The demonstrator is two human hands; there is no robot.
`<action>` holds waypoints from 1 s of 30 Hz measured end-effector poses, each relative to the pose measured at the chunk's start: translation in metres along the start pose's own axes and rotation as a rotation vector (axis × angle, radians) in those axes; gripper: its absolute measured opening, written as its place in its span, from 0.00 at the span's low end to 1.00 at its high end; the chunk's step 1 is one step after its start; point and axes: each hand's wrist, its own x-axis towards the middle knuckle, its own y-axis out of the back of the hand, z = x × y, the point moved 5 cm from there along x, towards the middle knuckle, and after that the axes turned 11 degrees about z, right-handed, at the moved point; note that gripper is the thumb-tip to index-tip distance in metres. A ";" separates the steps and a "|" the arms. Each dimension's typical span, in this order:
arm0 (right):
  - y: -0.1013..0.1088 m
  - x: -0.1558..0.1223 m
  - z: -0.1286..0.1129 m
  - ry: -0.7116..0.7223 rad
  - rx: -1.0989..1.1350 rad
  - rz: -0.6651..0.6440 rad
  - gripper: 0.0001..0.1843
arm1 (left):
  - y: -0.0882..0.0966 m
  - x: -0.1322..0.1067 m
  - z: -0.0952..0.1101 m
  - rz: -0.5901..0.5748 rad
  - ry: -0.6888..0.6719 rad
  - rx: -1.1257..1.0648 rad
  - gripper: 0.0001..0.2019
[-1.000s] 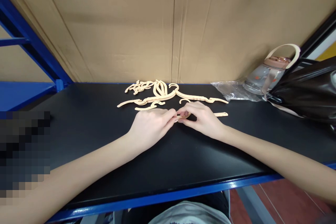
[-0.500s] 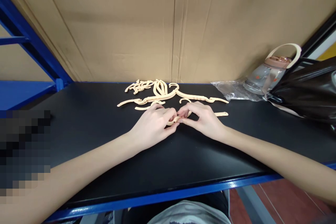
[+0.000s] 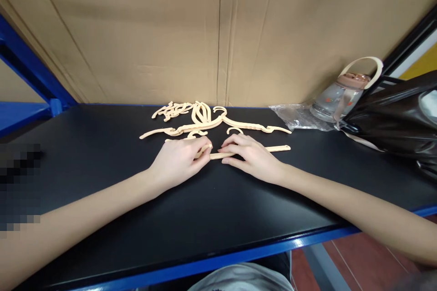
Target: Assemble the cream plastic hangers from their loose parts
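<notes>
My left hand [image 3: 179, 161] and my right hand [image 3: 247, 157] rest side by side on the black shelf top [image 3: 102, 182]. Between them lies a thin cream plastic strip [image 3: 218, 156]. The left fingers pinch its left end, and the right fingers press on its right part, which runs on to a free end [image 3: 285, 148]. Just behind the hands lies a loose heap of cream hanger pieces [image 3: 201, 120], curved arms and hooks.
A cardboard wall [image 3: 218, 32] closes the back. At the right stand a clear bottle with a pink lid and cream handle [image 3: 337, 95], a crumpled clear plastic bag [image 3: 295, 118] and a black bag [image 3: 396, 118]. Blue shelf frame [image 3: 30, 72] at left and front edge.
My hands, pinching together at one spot before, have drawn slightly apart along the strip, which now lies flat on the shelf. The view has shifted a little to the right.
</notes>
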 end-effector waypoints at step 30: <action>0.002 0.000 0.001 -0.083 0.018 0.010 0.06 | 0.008 -0.003 -0.014 -0.236 -0.118 -0.065 0.17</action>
